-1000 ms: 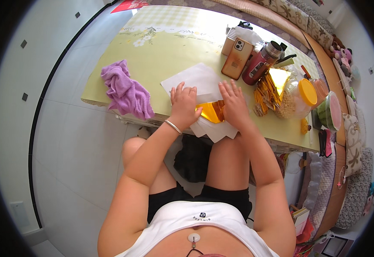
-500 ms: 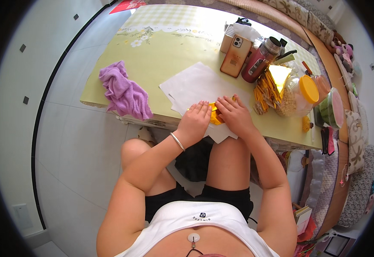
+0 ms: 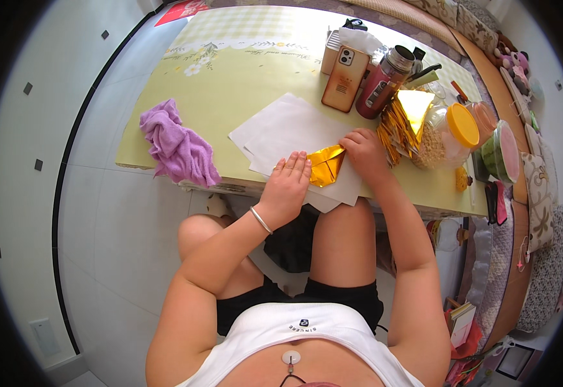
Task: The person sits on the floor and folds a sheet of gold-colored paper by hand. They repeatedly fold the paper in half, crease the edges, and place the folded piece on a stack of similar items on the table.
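Note:
A piece of shiny gold foil paper (image 3: 326, 166), partly folded, lies on overlapping white sheets (image 3: 281, 129) at the table's near edge. My left hand (image 3: 286, 188) rests flat on its left side, fingers stretched out side by side. At the foil's upper right corner is my right hand (image 3: 365, 153), its fingers bent and closed on that corner; the fingertips are partly hidden. Just beyond the right hand stands a bundle of folded gold foil pieces (image 3: 405, 122).
A purple towel (image 3: 177, 145) lies crumpled on the table's left. Toward the back right are a phone (image 3: 346, 79) propped upright, a dark red bottle (image 3: 384, 84), a clear jar with a yellow lid (image 3: 463, 126) and a covered watermelon piece (image 3: 500, 157).
My right hand has slid right to the foil's corner, and my left hand has shifted slightly left. More of the gold foil shows between them.

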`<state>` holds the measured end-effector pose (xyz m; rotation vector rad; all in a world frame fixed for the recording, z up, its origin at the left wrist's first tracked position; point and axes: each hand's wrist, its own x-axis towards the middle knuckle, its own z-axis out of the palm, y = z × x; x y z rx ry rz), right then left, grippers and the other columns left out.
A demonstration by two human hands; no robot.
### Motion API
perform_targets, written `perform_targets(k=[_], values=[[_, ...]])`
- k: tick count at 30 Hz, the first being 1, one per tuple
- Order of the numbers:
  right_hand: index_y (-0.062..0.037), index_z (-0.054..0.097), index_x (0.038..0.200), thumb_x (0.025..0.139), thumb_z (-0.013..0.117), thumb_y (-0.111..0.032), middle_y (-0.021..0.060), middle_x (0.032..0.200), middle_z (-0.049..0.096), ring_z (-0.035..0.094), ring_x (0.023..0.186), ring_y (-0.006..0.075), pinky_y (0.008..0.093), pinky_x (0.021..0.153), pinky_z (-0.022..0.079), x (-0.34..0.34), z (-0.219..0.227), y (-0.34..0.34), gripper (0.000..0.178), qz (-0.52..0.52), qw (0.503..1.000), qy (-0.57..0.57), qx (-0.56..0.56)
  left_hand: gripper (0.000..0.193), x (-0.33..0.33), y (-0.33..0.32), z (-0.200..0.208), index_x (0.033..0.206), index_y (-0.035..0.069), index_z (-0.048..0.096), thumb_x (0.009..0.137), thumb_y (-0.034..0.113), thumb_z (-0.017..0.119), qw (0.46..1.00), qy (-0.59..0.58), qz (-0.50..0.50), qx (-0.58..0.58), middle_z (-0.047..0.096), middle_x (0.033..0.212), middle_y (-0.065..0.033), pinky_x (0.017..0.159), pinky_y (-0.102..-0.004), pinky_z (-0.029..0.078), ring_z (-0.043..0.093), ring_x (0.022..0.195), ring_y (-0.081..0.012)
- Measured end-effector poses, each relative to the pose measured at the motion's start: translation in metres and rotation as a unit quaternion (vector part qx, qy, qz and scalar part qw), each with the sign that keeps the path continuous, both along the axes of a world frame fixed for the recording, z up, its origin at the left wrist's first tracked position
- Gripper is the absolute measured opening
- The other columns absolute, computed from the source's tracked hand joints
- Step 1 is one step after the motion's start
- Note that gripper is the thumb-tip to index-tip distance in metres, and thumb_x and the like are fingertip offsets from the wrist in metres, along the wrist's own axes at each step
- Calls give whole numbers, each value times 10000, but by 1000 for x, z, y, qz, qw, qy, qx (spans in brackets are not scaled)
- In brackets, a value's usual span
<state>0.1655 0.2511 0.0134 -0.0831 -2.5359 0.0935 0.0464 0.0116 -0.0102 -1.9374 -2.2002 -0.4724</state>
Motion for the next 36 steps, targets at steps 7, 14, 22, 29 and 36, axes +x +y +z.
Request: perform_targets(k=[7,14,22,29,36], values=[[-98,690,860,762,686,-66,41,935,694,658,941,253,395,832,523,-2,-6,-2,103,-54,997,33,-47,637,-9,0,4,1447,-88,466,826,33,539,999,-32,-13,5,428,1556,-252,1199,-505,312,409,1455,-388],[-63,706,970,826,651,-78,68,1074,710,652,1065,274,436,963,497,1,-7,-2,155,-82,996,-30,36,638,-7,2,7,1446,-84,467,824,36,540,1000,-17,-5,-8,423,1563,-243,1205,-508,300,399,1462,-386],[-33,502,1471,981,591,-336,138,1559,467,401,1469,304,494,1244,219,25,-5,-52,582,45,981,-162,-99,599,-5,0,4,1430,-104,477,856,57,526,1000,2,-3,-3,442,1540,-268,1201,-510,307,411,1455,-392],[-33,374,1550,1015,521,-424,150,1635,338,283,1528,293,468,1249,212,28,-7,-25,679,-60,967,-227,-100,576,8,-13,-3,1365,-207,477,880,101,523,993,55,100,-37,470,1461,-373,1179,-505,349,457,1402,-464],[-10,361,1553,977,589,-395,175,1646,306,237,1546,304,538,1248,160,21,-5,-38,729,-104,958,-237,-127,645,13,-20,4,1502,229,517,868,143,597,996,51,77,-11,414,1449,-446,1151,-598,335,436,1366,-565]])
